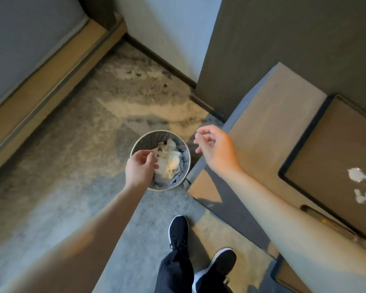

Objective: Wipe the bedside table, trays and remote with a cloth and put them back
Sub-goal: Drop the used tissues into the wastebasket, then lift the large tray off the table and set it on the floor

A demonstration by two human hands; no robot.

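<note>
Head view: both empty hands, left [140,168] and right [215,149], above wastebasket [183,149].

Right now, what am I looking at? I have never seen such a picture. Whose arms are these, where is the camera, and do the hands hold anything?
The one picture comes from a camera worn on a person's head, looking down. Both bare arms are that person's own. The left hand hovers over a round bin on the carpet, fingers loosely curled; nothing held shows. The right hand hangs open and empty beside the bedside table. On the table lies a dark-rimmed tray with white scraps. The bin holds crumpled white waste. Below are two black shoes.
</note>
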